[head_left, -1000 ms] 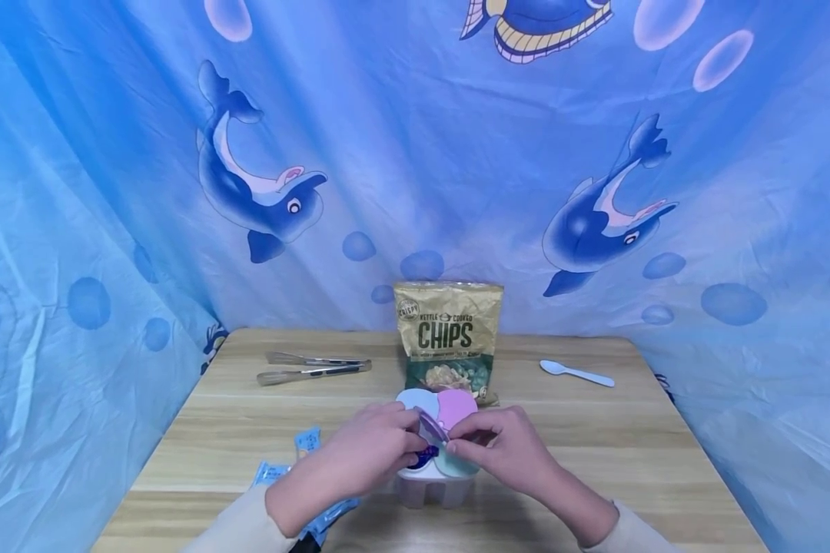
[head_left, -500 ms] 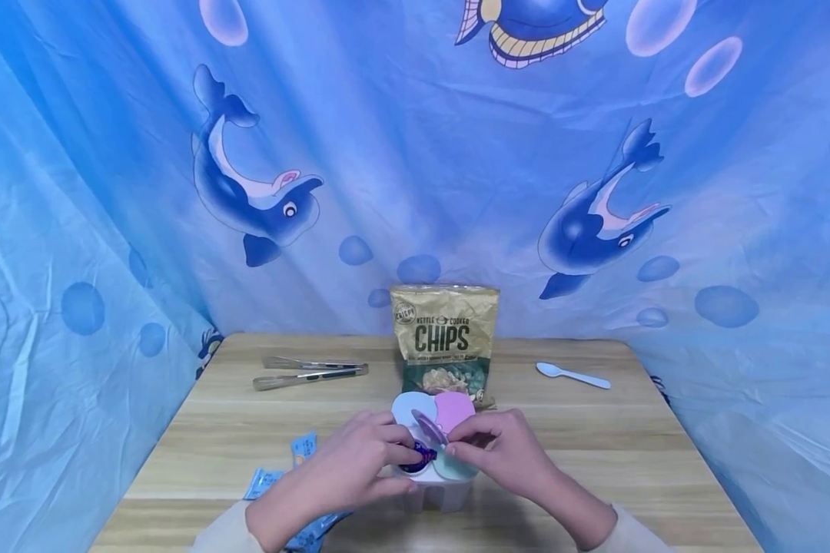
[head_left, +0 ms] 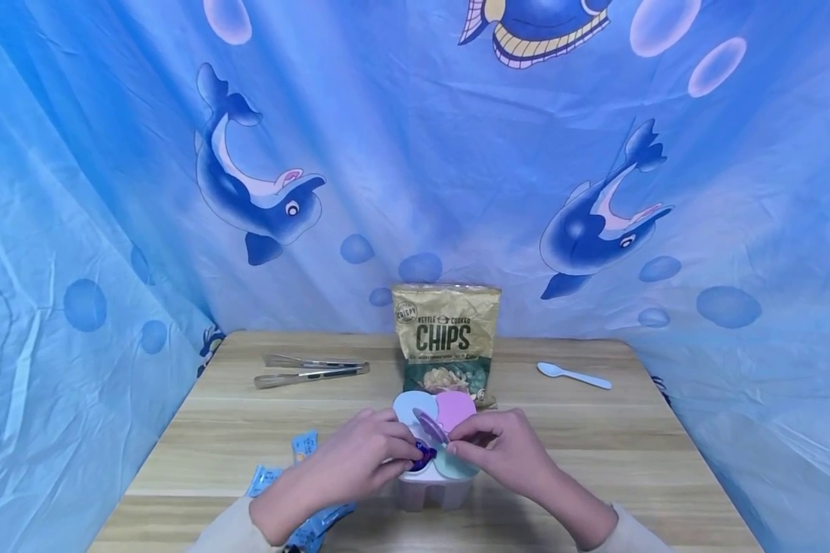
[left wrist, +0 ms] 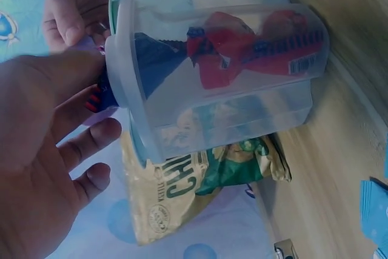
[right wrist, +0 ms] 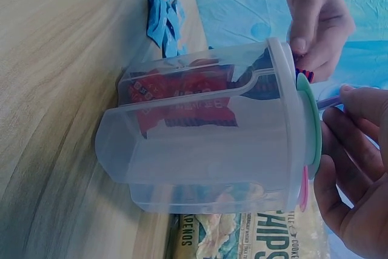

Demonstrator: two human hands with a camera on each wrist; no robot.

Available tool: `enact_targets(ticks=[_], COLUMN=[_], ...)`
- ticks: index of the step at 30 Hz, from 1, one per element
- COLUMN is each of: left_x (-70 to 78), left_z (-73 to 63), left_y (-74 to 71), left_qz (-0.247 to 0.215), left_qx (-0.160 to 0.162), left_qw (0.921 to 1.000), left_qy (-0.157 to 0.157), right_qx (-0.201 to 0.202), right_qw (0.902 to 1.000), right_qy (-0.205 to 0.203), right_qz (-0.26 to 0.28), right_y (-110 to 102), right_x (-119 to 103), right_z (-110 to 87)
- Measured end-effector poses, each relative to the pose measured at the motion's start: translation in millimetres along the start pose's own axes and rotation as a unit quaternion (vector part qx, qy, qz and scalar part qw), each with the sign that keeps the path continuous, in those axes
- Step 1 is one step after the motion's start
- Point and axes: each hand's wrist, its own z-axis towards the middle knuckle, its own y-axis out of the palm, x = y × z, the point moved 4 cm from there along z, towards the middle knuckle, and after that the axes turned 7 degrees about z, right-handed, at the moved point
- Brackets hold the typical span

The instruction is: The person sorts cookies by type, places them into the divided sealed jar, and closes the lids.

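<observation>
A clear plastic storage box (head_left: 434, 493) with four-lobed top stands on the table. Its light blue (head_left: 415, 405), pink (head_left: 455, 408) and green (head_left: 456, 465) lids lie down. My right hand (head_left: 503, 453) pinches the purple lid (head_left: 430, 425), which is tilted up. At the uncovered opening, my left hand (head_left: 360, 457) pinches a dark blue wrapped packet (head_left: 424, 455) between thumb and fingers. Part of this packet sticks out above the rim. Through the wall, the left wrist view shows red wrapped packets (left wrist: 227, 47) lower in the same compartment.
A chips bag (head_left: 446, 338) stands right behind the box. Metal tongs (head_left: 311, 372) lie at the back left, a light blue spoon (head_left: 574, 375) at the back right. Several light blue packets (head_left: 304, 444) lie beside and under my left forearm. A blue curtain (head_left: 415, 153) surrounds the table.
My left fingers have come off the purple lid's edge, down to the dark blue packet, first spread over it and now pinching it. My right hand keeps the lid raised.
</observation>
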Motion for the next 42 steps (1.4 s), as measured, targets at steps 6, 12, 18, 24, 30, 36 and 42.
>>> enact_targets(ticks=[6, 12, 18, 24, 30, 36, 42], left_x=[1.7, 5.1, -7.0, -16.3, -23.7, -21.4, -19.6], left_z=[9.4, 14.9, 4.4, -1.0, 9.9, 19.6, 14.9], left_y=[-2.8, 9.2, 12.3, 8.9, 14.5, 13.4, 12.9], left_qz=[0.004, 0.02, -0.108, -0.185, -0.234, -0.151, -0.142], left_qx=[-0.003, -0.028, 0.014, 0.026, -0.022, -0.023, -0.004], left_qw=[0.9997, 0.9991, 0.9926, 0.9754, 0.9502, 0.9581, 0.9592], left_qy=[0.025, 0.026, -0.054, -0.117, -0.204, -0.242, -0.245], right_qx=[0.001, 0.004, 0.002, -0.001, -0.001, -0.004, -0.002], right_qw=[1.0, 1.0, 1.0, 1.0, 1.0, 0.9999, 0.9999], right_qy=[-0.006, 0.001, 0.005, 0.004, -0.003, -0.006, 0.0], right_qz=[0.006, 0.006, 0.006, 0.006, 0.006, 0.01, 0.01], right_y=[0, 1, 2, 0, -2, -1, -1], right_x=[0, 1, 0, -3, -2, -2, -2], right_z=[-1.7, -2.8, -2.2, -1.5, -0.6, -0.4, -1.4])
